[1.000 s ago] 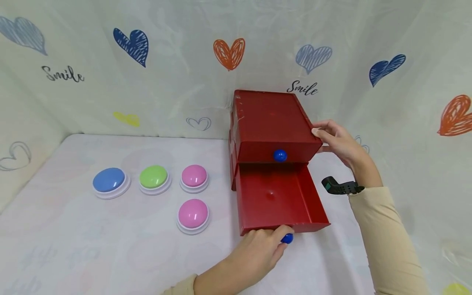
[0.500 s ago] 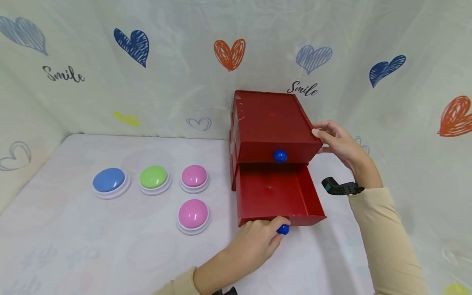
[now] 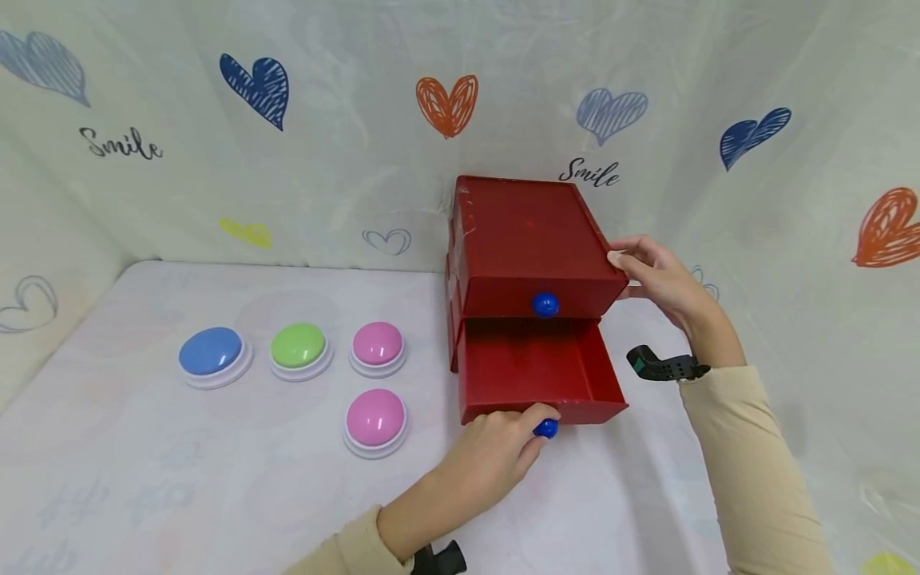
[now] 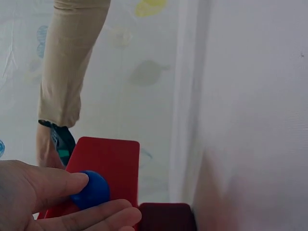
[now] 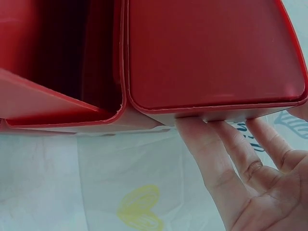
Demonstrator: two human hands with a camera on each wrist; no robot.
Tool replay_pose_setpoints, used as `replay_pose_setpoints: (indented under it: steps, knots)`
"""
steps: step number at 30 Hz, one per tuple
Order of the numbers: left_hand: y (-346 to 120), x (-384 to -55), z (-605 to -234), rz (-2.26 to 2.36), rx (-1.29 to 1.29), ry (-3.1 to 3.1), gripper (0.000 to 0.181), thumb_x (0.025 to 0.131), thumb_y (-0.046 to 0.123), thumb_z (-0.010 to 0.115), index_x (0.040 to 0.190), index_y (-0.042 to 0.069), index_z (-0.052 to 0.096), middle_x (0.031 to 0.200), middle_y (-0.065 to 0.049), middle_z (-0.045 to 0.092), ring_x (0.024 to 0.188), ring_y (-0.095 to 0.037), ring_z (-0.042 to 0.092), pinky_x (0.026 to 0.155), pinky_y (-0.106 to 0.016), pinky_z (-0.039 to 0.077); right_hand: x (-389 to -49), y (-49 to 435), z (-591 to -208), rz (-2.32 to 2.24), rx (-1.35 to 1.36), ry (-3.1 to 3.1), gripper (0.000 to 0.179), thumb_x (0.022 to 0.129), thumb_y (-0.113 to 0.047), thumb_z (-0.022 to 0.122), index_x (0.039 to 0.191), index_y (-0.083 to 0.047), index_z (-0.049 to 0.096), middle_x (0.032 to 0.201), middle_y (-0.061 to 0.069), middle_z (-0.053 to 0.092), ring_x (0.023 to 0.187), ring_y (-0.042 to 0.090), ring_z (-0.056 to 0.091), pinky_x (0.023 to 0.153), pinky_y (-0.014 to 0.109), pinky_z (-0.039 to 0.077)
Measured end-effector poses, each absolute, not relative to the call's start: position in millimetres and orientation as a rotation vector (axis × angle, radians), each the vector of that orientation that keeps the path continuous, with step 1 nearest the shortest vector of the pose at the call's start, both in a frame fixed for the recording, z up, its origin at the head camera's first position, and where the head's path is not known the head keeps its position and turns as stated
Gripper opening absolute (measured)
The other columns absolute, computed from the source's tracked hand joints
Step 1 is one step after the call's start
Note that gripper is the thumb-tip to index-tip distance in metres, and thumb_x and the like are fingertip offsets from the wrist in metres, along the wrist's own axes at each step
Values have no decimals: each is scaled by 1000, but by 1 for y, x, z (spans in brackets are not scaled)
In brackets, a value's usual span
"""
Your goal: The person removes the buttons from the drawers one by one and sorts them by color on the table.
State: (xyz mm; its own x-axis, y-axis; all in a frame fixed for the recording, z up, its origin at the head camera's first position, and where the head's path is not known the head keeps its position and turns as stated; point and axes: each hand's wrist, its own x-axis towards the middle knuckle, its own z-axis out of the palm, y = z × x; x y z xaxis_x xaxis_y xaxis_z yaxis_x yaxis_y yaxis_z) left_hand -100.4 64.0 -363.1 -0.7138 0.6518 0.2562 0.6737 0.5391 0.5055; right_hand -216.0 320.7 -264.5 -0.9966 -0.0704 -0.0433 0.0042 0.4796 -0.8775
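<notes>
Nearer to the red cabinet point(image 3: 532, 228) than a second ago, the lower drawer point(image 3: 592, 413) has slid inward, and the left grip point(image 3: 485, 459) has travelled with it; the drawer is partly out beneath the upper drawer front point(image 3: 496, 298), its red inside showing; the left grip is pinching the lower knob point(image 3: 548, 429) – thumb on one side, fingers on the other; the right grip point(image 3: 657, 275) is released, its straight fingers touching the cabinet's right side and its thumb at the top edge; the upper knob point(image 3: 545, 305) sits above – blue, like the lower one; left of the cabinet, on the white surface point(image 3: 180, 503), stand two pink domes point(image 3: 375, 418), a green dome point(image 3: 298, 346) and a blue dome point(image 3: 210, 351)
</notes>
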Motion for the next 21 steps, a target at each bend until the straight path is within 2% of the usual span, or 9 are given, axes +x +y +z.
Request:
replay_pose_setpoints:
  steps: [21]
  knots:
    - [72, -115, -357, -894, -1124, -2762, 37, 87, 22, 65, 121, 17, 53, 90, 3, 70, 72, -7, 64, 72, -18, 53, -215, 321, -264, -1550, -30, 2650, 47, 92, -40, 53, 129, -15, 40, 109, -10, 54, 90, 7, 61, 76, 25, 55]
